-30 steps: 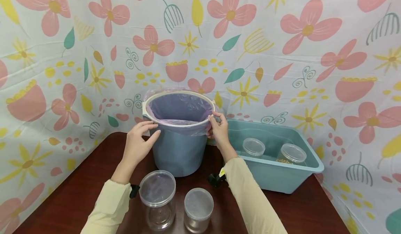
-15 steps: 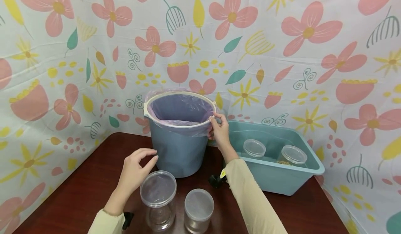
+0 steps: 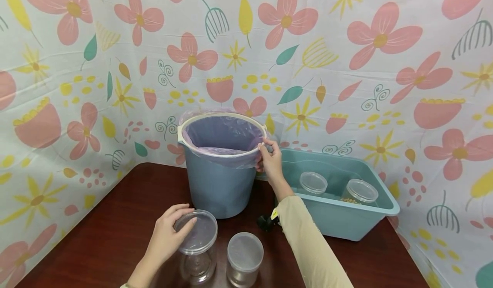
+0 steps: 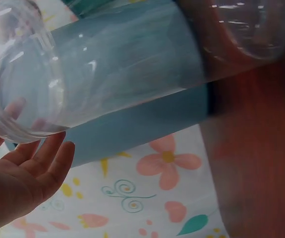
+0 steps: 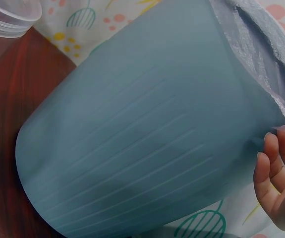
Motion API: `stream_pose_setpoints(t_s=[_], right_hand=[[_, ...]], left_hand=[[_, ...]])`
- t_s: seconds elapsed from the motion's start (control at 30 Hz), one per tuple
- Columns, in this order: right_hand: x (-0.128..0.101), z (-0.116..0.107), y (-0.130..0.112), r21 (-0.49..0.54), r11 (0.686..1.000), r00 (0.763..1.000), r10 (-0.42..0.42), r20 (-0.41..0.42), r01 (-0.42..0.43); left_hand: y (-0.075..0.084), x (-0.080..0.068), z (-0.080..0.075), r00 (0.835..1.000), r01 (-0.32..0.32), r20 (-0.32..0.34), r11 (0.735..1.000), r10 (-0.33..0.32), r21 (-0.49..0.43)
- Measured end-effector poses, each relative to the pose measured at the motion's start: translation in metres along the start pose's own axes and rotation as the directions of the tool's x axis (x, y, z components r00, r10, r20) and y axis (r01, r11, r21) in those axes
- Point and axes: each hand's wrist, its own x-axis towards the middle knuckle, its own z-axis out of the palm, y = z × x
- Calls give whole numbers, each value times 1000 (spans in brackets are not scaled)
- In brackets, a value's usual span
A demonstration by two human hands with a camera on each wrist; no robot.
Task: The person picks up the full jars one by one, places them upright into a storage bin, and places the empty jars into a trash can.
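Observation:
A blue trash can with a cream rim ring stands at the back of the table. A thin purple trash bag lines it and folds out over the rim. At the rim's right side my right hand pinches the bag's edge between thumb and fingers; some of those fingers show below the bag in the right wrist view. My left hand is at the lid of a tall clear jar, thumb over the lid's left edge. In the left wrist view its fingers are loosely bent right beside the lid.
A shorter clear jar with a frosted lid stands right of the tall one. To the right, a teal tub holds two lidded containers, one of them with small tan bits inside. Flower-patterned cloth hangs behind the dark red table.
My left hand has left the left side of the trash can's rim and come down to the tall jar's lid. My right hand stays at the bag.

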Motion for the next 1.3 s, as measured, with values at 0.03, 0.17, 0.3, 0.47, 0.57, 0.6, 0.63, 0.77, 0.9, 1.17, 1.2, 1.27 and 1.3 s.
stream_pose_setpoints(t_s=[0.03, 0.17, 0.3, 0.47, 0.57, 0.6, 0.63, 0.77, 0.9, 1.17, 1.2, 1.27, 1.3], right_hand=[[0, 0, 0, 0, 1000, 1000, 1, 1, -1], [0, 0, 0, 3, 1000, 1000, 5, 2, -5], [0, 0, 1, -1, 1000, 1000, 0, -1, 0], [-1, -1, 0, -8, 1000, 1000, 3, -11, -3], [-1, -1, -1, -14, 1000, 1000, 8, -13, -8], [-1, 0, -1, -17, 1000, 1000, 7, -12, -7], [-1, 0, -1, -19, 1000, 1000, 5, -10, -6], [-2, 0, -1, -21, 1000, 1000, 1, -8, -1], [-1, 0, 0, -18, 1000, 1000, -3, -12, 3], [-2, 0, -1, -19, 1000, 1000, -14, -13, 14], [-2, 0, -1, -20, 1000, 1000, -16, -13, 15], [-2, 0, -1, -19, 1000, 1000, -17, -10, 17], [-3, 0, -1, -17, 1000, 1000, -17, -8, 17]], left_hand=[[-1, -2, 0, 1000, 7, 2, 1000, -7, -3], [-4, -9, 1, 1000, 29, 6, 999, -29, -20], [-6, -13, 2, 999, 43, 8, 998, -43, -46], [-9, -19, 3, 1000, 22, 12, 997, -21, -77], [-12, -24, 5, 1000, -19, 14, 994, 21, -110], [-13, -26, 6, 999, -30, 15, 992, 32, -124], [-14, -28, 6, 999, -39, 16, 990, 41, -133], [-17, -33, 8, 999, -43, 24, 988, 47, -145], [-17, -37, 6, 998, -4, 68, 987, 16, -163], [-18, -39, 4, 991, -2, 130, 985, 25, -171], [-18, -39, 4, 992, -8, 122, 986, 28, -164], [-18, -38, 4, 996, -18, 87, 989, 32, -149], [-17, -38, 4, 998, -23, 58, 990, 32, -141]])
